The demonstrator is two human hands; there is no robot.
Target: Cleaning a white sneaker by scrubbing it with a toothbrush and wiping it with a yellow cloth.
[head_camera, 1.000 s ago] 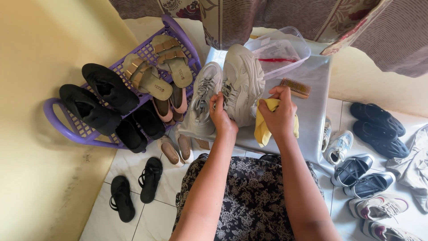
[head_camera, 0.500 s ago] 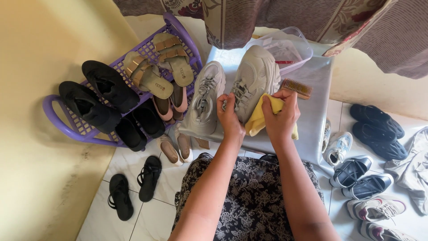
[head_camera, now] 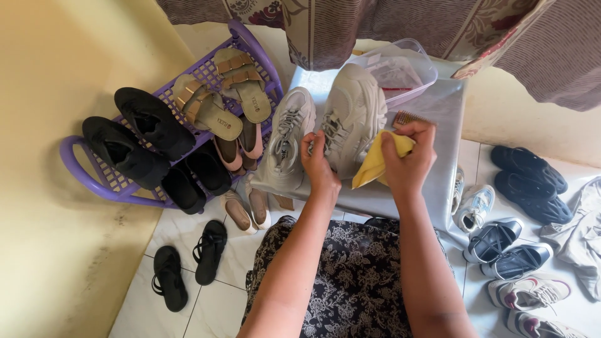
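Observation:
Two chunky beige sneakers lie on a small table draped in silver-grey plastic (head_camera: 438,181). My left hand (head_camera: 316,159) grips the nearer side of the right-hand sneaker (head_camera: 354,109), which is tipped on its side. My right hand (head_camera: 410,153) holds a yellow cloth (head_camera: 374,164) pressed against that sneaker. The other sneaker (head_camera: 288,134) lies to the left, laces up. A brown brush (head_camera: 407,117) peeks out just behind my right hand.
A purple shoe rack (head_camera: 94,181) on the left holds black shoes and tan sandals. A clear plastic tub (head_camera: 400,69) stands at the table's back. Black sandals (head_camera: 188,266) lie on the tile floor, with several shoes (head_camera: 526,181) scattered on the right. A patterned curtain (head_camera: 388,25) hangs above.
The held sneaker has been turned and lowered toward the table. Both hands shifted slightly lower, and the yellow cloth now wipes its side.

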